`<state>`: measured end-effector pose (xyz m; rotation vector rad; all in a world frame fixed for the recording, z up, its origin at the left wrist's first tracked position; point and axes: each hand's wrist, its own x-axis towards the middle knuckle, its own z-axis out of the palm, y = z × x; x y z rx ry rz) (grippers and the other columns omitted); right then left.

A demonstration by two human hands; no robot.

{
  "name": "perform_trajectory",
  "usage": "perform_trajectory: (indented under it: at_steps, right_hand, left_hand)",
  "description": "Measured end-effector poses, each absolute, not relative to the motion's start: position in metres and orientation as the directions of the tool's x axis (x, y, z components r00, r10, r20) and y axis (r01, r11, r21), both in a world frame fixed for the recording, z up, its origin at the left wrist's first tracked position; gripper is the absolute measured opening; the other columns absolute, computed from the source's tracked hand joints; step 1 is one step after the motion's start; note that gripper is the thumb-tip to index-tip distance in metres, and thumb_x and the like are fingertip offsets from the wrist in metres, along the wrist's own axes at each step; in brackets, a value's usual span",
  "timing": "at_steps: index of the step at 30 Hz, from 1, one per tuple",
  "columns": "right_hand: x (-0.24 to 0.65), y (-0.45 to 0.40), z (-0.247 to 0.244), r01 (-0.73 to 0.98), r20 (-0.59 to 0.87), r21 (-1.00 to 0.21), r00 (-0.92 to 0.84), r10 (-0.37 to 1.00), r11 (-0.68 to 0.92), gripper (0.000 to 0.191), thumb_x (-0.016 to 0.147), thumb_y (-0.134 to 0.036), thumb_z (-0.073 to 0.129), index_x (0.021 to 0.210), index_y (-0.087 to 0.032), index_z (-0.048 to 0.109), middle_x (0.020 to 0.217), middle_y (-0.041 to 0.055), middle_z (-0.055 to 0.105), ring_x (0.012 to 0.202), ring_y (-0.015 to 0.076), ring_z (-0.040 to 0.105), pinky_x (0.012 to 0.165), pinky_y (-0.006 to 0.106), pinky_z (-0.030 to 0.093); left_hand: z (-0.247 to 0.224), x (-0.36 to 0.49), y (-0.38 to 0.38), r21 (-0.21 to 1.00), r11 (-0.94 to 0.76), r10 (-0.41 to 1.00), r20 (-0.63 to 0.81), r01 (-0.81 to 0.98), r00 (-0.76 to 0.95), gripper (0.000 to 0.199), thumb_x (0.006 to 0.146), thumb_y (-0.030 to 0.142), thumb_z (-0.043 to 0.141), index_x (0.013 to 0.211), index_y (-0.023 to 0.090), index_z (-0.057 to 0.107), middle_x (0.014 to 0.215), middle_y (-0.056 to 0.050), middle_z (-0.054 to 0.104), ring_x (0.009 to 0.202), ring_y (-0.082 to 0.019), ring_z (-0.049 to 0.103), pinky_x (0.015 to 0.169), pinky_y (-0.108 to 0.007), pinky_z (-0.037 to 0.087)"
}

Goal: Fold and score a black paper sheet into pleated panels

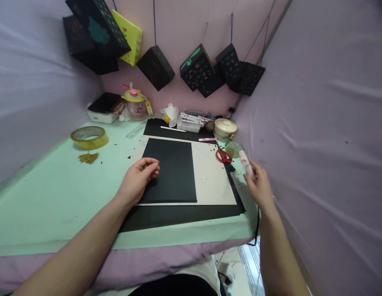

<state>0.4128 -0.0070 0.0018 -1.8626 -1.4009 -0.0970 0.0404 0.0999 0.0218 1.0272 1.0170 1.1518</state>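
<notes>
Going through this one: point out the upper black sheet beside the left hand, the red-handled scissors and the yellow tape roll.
Upper black sheet [175, 174]: head view, middle of its bare face.
Red-handled scissors [223, 156]: head view, on the handles.
Yellow tape roll [91, 143]: head view, front outer wall.

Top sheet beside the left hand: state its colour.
Black; the top sheet shows best in the head view.

— Bright enough in here?
— Evenly, with soft, faint shadows and some glare down by the floor [235, 257]; can't place the source.
— Sharp?
— Slightly soft; curtains [329, 135] stretch towards the edges, 1 top corner darker.
</notes>
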Motion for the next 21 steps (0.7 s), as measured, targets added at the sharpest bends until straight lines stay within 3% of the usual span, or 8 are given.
perform_trajectory:
  at_steps: [2,5,10,14,16,18,21]
  right_hand:
    - [0.423,-0.008,-0.006,0.918,0.498,-0.384,0.301,0.814,-0.104,0.051,0.081,-0.026,0.049,0.132,-0.020,0.049,0.112,0.0121,0.059,0.102,0.0269,0.051,0.092,0.045,0.042]
    - [0.434,-0.009,-0.019,0.958,0.458,-0.252,0.242,0.855,-0.136,0.051,0.081,-0.020,0.045,0.132,-0.018,0.047,0.113,0.0130,0.058,0.103,0.0279,0.050,0.090,0.044,0.041]
    - [0.448,-0.009,-0.037,0.970,0.420,-0.137,0.239,0.875,-0.199,0.041,0.084,-0.022,0.041,0.123,-0.015,0.051,0.106,0.0143,0.058,0.100,0.0299,0.050,0.087,0.046,0.040]
    - [0.448,-0.008,-0.030,0.980,0.447,-0.100,0.197,0.873,-0.170,0.042,0.086,-0.040,0.047,0.121,-0.017,0.052,0.102,0.0146,0.058,0.099,0.0338,0.051,0.088,0.053,0.039]
    - [0.431,-0.011,-0.014,0.985,0.477,-0.111,0.169,0.862,-0.132,0.048,0.087,-0.047,0.048,0.126,-0.018,0.050,0.108,0.0172,0.057,0.105,0.0358,0.049,0.091,0.054,0.038]
    - [0.396,-0.014,0.004,0.985,0.535,-0.161,0.134,0.834,-0.056,0.051,0.088,-0.048,0.050,0.130,-0.019,0.049,0.116,0.0186,0.055,0.111,0.0361,0.047,0.095,0.054,0.037]
    - [0.320,-0.021,0.024,0.945,0.496,-0.233,-0.087,0.864,0.229,0.042,0.091,-0.037,0.050,0.130,-0.022,0.049,0.117,0.0144,0.057,0.109,0.0314,0.050,0.094,0.051,0.041]
  left_hand:
    - [0.023,0.040,0.100,0.971,0.110,0.989,-0.086,-0.212,0.120,0.034,0.063,0.038,0.079,0.084,0.016,0.064,0.073,0.000,0.062,0.064,-0.010,0.054,0.059,-0.020,0.041]
    - [0.025,0.040,0.099,0.972,0.107,0.990,-0.086,-0.208,0.108,0.034,0.063,0.038,0.079,0.084,0.016,0.063,0.073,0.000,0.061,0.064,-0.010,0.054,0.060,-0.020,0.041]
    - [0.028,0.034,0.099,0.992,0.026,0.995,-0.014,-0.126,0.098,0.032,0.067,0.041,0.075,0.085,0.016,0.063,0.075,-0.001,0.062,0.066,-0.012,0.056,0.064,-0.023,0.043]
    - [0.030,0.016,0.086,0.989,-0.098,0.990,0.085,0.114,0.116,0.027,0.077,0.041,0.066,0.092,0.019,0.064,0.081,-0.002,0.065,0.073,-0.016,0.060,0.071,-0.028,0.047]
    - [0.029,0.008,0.070,0.915,-0.231,0.968,0.183,0.331,0.171,0.022,0.084,0.037,0.059,0.096,0.020,0.065,0.090,-0.004,0.066,0.082,-0.019,0.061,0.079,-0.032,0.047]
    - [0.023,0.004,0.049,0.746,-0.424,0.902,0.294,0.513,0.317,0.019,0.089,0.031,0.053,0.099,0.021,0.066,0.102,-0.006,0.065,0.096,-0.022,0.060,0.089,-0.037,0.046]
    - [0.009,0.003,0.019,0.506,-0.611,0.791,0.354,0.609,0.499,0.026,0.092,0.022,0.046,0.109,0.019,0.065,0.112,-0.010,0.061,0.107,-0.025,0.055,0.094,-0.042,0.045]
